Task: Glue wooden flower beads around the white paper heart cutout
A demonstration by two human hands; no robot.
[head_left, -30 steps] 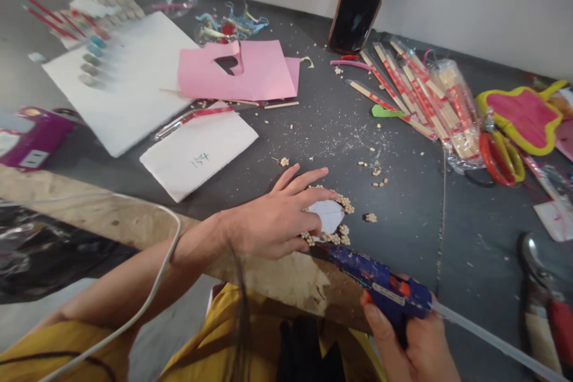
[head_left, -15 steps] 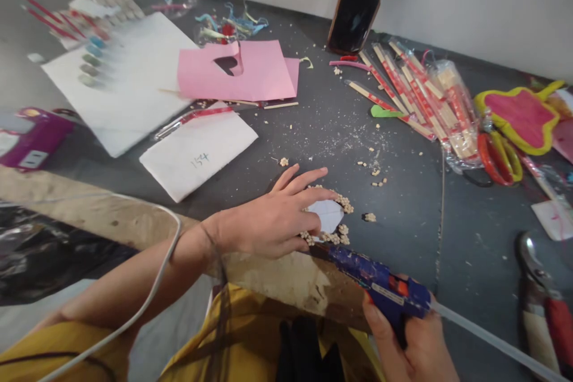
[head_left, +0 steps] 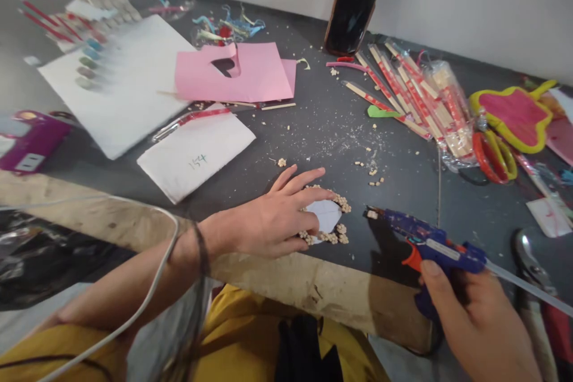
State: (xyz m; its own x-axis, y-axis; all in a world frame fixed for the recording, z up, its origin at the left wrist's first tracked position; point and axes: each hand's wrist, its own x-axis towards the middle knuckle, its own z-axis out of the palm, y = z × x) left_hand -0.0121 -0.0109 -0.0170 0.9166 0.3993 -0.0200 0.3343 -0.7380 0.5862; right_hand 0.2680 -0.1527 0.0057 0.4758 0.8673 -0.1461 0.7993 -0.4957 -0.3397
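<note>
My left hand (head_left: 275, 215) lies palm down, fingers spread, its fingertips resting on a ring of small beige flower-like clusters (head_left: 338, 234) round a white paper shape (head_left: 326, 215). Part of that ring is hidden under the fingers. In my right hand (head_left: 478, 310) is a blue glue gun (head_left: 441, 245) with an orange trigger and a clear glue stick sticking out behind. Its nozzle points left, at a small loose beige cluster (head_left: 371, 214) on the dark table; whether the two touch I cannot tell. Another loose cluster (head_left: 282, 162) lies beyond my left fingers.
Folded white paper (head_left: 197, 158), pink paper (head_left: 259, 71) and a purple object (head_left: 33, 142) lie leftward. Wrapped chopsticks (head_left: 416, 92), scissors (head_left: 495, 156) and pliers (head_left: 535, 262) are to the right. A phone (head_left: 358, 3) leans at the wall. A white cable (head_left: 159, 274) crosses my left forearm.
My right hand has moved the glue gun to the right and slightly up, from the ring's lower edge to the loose cluster. My left hand stays on the ring.
</note>
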